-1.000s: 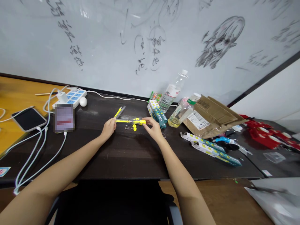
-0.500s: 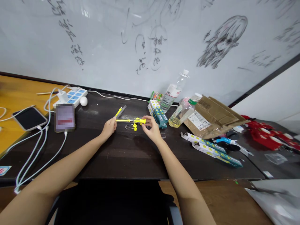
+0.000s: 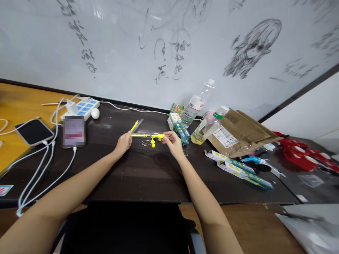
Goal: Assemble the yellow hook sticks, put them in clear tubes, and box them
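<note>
Above the dark table, a thin yellow device (image 3: pixel 148 135) with small yellow discs hanging near its right part lies level between my hands. My left hand (image 3: pixel 124 144) is closed around its left end. At the other end, my right hand (image 3: pixel 173 143) pinches the tip between thumb and fingers. Beyond my left hand are a yellow stick and a clear tube (image 3: pixel 137 125). A small wire loop (image 3: pixel 146 143) rests on the table just below the device.
Right of my hands stand a green-and-white box (image 3: pixel 179 129), a water bottle (image 3: pixel 194 107) and a bottle with yellow liquid (image 3: pixel 208 127). Farther right are cardboard (image 3: pixel 238 132) and two long boxes (image 3: pixel 239 169). A power strip (image 3: pixel 86 107) and phones with cables lie left.
My right hand has shifted slightly right along the device, to its very tip, and more of the yellow end shows. My left hand keeps its hold.
</note>
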The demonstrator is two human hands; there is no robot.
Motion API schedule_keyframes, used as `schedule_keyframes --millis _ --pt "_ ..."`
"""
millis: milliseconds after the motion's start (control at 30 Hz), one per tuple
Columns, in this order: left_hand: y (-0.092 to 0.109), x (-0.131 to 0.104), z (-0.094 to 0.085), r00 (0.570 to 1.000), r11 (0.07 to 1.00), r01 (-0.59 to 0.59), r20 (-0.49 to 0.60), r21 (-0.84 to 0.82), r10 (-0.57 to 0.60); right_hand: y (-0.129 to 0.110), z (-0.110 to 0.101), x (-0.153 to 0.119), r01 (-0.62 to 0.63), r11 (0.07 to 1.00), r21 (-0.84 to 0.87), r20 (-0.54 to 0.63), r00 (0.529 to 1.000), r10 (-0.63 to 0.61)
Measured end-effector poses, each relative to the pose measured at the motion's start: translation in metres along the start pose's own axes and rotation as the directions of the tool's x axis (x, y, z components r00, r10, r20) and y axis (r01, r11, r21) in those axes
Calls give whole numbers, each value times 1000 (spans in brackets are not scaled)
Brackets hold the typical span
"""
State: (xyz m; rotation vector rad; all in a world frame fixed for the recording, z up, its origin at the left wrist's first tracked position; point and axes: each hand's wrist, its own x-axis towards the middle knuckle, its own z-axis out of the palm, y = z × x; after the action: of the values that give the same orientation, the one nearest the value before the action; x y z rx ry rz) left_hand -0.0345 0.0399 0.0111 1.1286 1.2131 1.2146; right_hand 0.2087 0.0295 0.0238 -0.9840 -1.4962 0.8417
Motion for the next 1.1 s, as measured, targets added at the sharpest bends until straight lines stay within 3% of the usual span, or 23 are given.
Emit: schedule_keyframes --millis 300,633,833,1100 --pt "-6 4 -1 1000 1000 -26 11 12 26 2 2 0 -43 999 29 14 999 42" --pt "-4 1 1 1000 999 -25 5 32 25 4 6 -2 -274 957 98 111 958 263" --pt "-4 1 1 1000 1000 -26 12 13 25 -3 5 -2 -201 960 195 108 977 183" --pt "-1 0 1 1000 1000 -16 7 3 16 -1 2 -1 -197 976 90 111 976 186"
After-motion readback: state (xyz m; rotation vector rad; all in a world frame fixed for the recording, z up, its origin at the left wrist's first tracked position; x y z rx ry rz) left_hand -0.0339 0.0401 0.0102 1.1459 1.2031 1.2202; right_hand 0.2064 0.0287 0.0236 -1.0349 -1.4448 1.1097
